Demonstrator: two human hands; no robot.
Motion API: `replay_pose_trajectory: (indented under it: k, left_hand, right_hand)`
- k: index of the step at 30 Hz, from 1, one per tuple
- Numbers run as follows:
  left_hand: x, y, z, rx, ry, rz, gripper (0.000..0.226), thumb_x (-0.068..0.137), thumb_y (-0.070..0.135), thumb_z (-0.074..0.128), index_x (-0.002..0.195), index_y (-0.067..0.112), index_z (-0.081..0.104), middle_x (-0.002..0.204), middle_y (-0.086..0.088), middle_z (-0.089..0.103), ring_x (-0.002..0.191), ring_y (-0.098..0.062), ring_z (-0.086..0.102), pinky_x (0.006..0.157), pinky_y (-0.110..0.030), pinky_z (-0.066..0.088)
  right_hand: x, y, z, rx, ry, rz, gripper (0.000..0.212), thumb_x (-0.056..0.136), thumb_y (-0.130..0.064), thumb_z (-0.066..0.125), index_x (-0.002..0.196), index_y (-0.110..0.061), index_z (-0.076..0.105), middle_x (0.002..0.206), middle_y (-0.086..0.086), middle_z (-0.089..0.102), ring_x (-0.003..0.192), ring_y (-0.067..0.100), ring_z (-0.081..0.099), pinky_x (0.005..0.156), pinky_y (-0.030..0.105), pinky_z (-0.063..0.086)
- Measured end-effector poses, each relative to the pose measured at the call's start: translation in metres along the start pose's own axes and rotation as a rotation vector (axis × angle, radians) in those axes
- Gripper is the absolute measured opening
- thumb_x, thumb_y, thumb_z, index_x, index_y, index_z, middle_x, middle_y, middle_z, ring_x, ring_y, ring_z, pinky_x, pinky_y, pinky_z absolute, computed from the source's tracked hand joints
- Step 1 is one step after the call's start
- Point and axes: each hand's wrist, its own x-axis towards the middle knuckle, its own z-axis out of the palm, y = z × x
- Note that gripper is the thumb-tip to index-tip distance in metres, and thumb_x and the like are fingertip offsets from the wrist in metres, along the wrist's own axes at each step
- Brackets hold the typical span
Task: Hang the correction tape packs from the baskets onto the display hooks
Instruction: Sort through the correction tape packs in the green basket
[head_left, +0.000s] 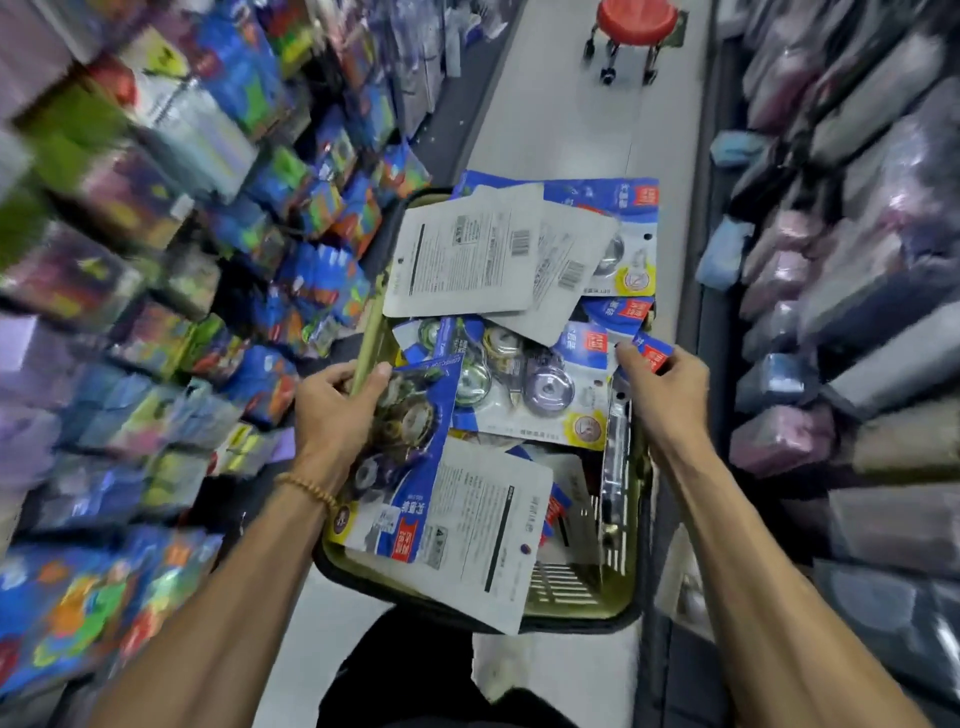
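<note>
An olive-green plastic basket (582, 597) with a dark rim sits low in the aisle, heaped with blue-and-white correction tape packs (524, 384); some lie face down, showing white backs with barcodes (467, 260). My left hand (337, 410) grips the basket's left rim, thumb beside a blue pack (410, 452). My right hand (670, 384) pinches the top corner of a pack with a red label (655, 357) at the basket's right side. The display hooks are lost in blur.
Blurred shelves of colourful hanging packs (156, 312) fill the left. Wrapped goods in pale plastic (831, 312) line the right shelves. A red stool on wheels (636, 26) stands far down the grey aisle floor (561, 130).
</note>
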Motion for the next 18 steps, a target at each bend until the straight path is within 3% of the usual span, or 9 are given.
replay_pose_trajectory:
  k: [4,9,14,18]
  left_hand:
    - [0.111,0.055,0.066,-0.018,-0.017,-0.036,0.011,0.091,0.025,0.074,0.095,0.015,0.071,0.077,0.006,0.067,0.068,-0.006,0.058,0.063,-0.021,0.047]
    - [0.215,0.139,0.137,0.038,-0.009,0.005,0.008,0.090,0.028,0.075,0.087,0.024,0.069,0.069,0.007,0.061,0.061,-0.009,0.052,0.055,-0.022,0.041]
    - [0.318,0.207,0.232,0.032,-0.004,0.003,0.010,0.090,0.027,0.075,0.089,0.018,0.072,0.065,0.008,0.058,0.056,-0.005,0.048,0.052,-0.017,0.040]
    - [0.397,0.257,0.326,0.016,0.050,-0.030,0.011,0.089,0.030,0.076,0.091,0.020,0.073,0.065,0.009,0.059,0.058,-0.006,0.050,0.061,-0.026,0.042]
  right_hand:
    - [0.121,-0.049,0.031,0.017,0.026,0.002,0.017,0.091,-0.026,0.072,0.096,-0.010,0.070,0.091,0.012,0.076,0.088,0.034,0.074,0.081,0.060,0.059]
    - [0.254,-0.113,0.048,0.032,0.047,-0.030,0.010,0.092,-0.026,0.073,0.085,-0.022,0.067,0.084,0.001,0.074,0.082,0.025,0.073,0.083,0.054,0.060]
    - [0.403,-0.162,0.055,0.038,0.028,-0.023,0.011,0.093,-0.025,0.072,0.085,-0.024,0.065,0.085,0.000,0.074,0.082,0.021,0.073,0.084,0.053,0.060]
    - [0.541,-0.198,0.056,0.023,-0.011,0.003,0.009,0.093,-0.026,0.072,0.089,-0.019,0.067,0.087,0.002,0.075,0.084,0.024,0.074,0.083,0.051,0.060]
